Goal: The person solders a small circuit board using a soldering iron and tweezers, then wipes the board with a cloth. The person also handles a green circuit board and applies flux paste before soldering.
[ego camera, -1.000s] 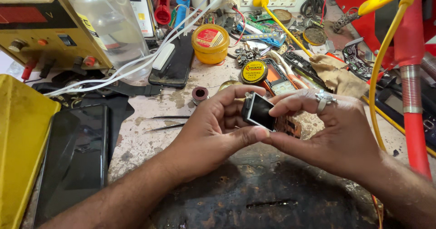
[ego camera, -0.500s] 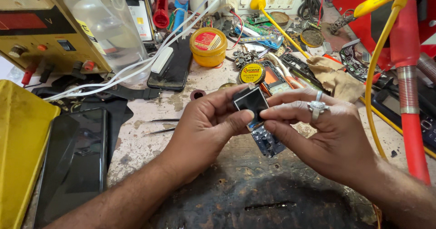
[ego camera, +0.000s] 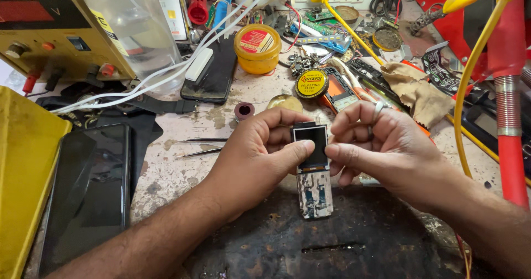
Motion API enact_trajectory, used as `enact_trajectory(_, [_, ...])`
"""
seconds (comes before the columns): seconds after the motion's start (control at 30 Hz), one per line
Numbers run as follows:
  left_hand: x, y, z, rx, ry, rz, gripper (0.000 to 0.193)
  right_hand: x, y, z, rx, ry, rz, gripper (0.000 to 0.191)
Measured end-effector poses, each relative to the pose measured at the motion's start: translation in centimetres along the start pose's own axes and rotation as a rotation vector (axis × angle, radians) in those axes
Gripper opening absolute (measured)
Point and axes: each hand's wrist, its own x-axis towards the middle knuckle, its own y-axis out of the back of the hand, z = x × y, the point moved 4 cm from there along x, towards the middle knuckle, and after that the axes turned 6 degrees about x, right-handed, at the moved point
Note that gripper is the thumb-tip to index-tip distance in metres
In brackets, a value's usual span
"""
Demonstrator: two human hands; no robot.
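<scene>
Both my hands hold a small phone circuit board (ego camera: 315, 195) with a little dark display (ego camera: 310, 145) on its upper part. My left hand (ego camera: 260, 157) grips the left edge of the display with thumb and fingers. My right hand (ego camera: 381, 149), with a ring on one finger, pinches the right edge with thumb and forefinger. The board stands upright over a worn dark mat (ego camera: 332, 240), its lower end close to the mat.
A black phone (ego camera: 91, 187) lies on the left beside a yellow box (ego camera: 22, 185). Tweezers (ego camera: 199, 148) lie left of my hands. Behind are a yellow power supply (ego camera: 50, 24), a yellow jar (ego camera: 257, 47), a round paste tin (ego camera: 311, 83), white cables, another phone (ego camera: 213, 74) and a red stand (ego camera: 506, 91).
The board has been turned from a tilt to upright, display facing me, and brought lower toward the mat. My hands have moved slightly down with it.
</scene>
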Motion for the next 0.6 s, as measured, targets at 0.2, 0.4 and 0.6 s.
enact_trajectory(0.2, [0.3, 0.0, -0.6, 0.030, 0.057, -0.008, 0.037, 0.4, 0.0, 0.7, -0.029, -0.056, 0.023, 0.019])
enact_trajectory(0.4, [0.2, 0.0, -0.6, -0.049, 0.048, -0.028, 0.041, 0.3, 2.5, 1.0, -0.098, 0.080, 0.120, 0.027])
enact_trajectory(0.6, [0.0, -0.4, 0.0, 0.006, -0.017, -0.041, 0.053, 0.3, 2.7, 1.3, -0.106, 0.150, 0.103, 0.030])
